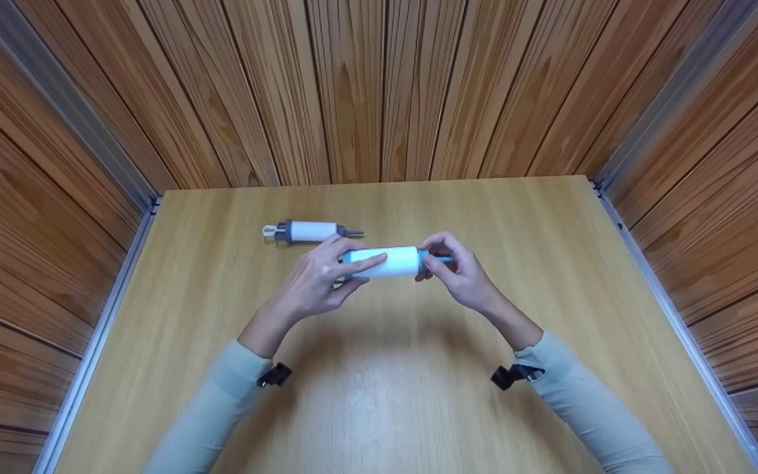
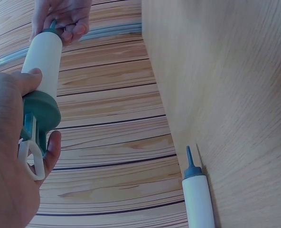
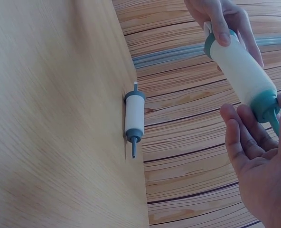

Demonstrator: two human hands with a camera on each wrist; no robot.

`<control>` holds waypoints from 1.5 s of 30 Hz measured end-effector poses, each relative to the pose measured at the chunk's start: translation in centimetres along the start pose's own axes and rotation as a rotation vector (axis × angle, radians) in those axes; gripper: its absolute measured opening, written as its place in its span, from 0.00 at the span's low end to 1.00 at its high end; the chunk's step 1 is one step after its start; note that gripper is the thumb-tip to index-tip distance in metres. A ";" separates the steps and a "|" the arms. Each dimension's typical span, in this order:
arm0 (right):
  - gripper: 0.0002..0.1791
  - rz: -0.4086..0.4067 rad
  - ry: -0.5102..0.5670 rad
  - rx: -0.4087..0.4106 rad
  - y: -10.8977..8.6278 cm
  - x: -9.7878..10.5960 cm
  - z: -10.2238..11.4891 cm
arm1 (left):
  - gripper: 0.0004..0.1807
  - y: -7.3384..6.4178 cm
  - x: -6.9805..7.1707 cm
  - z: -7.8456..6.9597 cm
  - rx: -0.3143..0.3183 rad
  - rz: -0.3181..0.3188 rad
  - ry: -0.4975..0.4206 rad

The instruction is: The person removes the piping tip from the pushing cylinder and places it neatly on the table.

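Note:
A white syringe-like dispenser (image 1: 402,261) with teal ends lies level between both hands above the table. My left hand (image 1: 316,276) grips its rear end, index finger stretched along the white barrel. In the left wrist view, a white loop handle (image 2: 32,160) sticks out behind the teal collar (image 2: 42,108), beside the palm. My right hand (image 1: 461,276) holds the front end, thumb and fingers around the base of the thin teal nozzle (image 3: 273,121). Past those fingers the nozzle tip pokes out to the right in the head view.
A second dispenser (image 1: 313,231), white with dark grey-blue ends, lies on the wooden table (image 1: 379,395) just behind the left hand, nozzle to the right. Wood-plank walls (image 1: 353,92) with metal rails (image 1: 675,283) at the sides enclose the table.

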State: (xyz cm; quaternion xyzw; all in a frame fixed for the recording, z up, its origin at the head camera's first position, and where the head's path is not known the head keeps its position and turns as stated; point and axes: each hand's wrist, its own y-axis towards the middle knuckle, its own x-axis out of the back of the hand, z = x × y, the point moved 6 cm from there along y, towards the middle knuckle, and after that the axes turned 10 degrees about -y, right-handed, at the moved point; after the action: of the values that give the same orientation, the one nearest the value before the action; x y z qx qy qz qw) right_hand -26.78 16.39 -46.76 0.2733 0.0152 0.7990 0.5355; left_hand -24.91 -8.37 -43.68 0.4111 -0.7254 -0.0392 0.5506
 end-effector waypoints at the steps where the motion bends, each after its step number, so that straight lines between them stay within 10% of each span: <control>1: 0.14 -0.001 0.002 0.000 0.0 0.0 0.0 | 0.27 0.0 0.0 0.0 -0.001 0.000 0.000; 45: 0.15 -0.011 0.061 0.028 -0.2 -0.2 0.3 | 0.28 -0.1 0.0 0.0 0.003 -0.002 -0.008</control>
State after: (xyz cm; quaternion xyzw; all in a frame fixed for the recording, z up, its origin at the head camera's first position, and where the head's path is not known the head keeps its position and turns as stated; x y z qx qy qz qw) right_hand -26.44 16.19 -46.67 0.2562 0.0442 0.8038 0.5351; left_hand -24.84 -8.41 -43.70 0.4125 -0.7273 -0.0406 0.5471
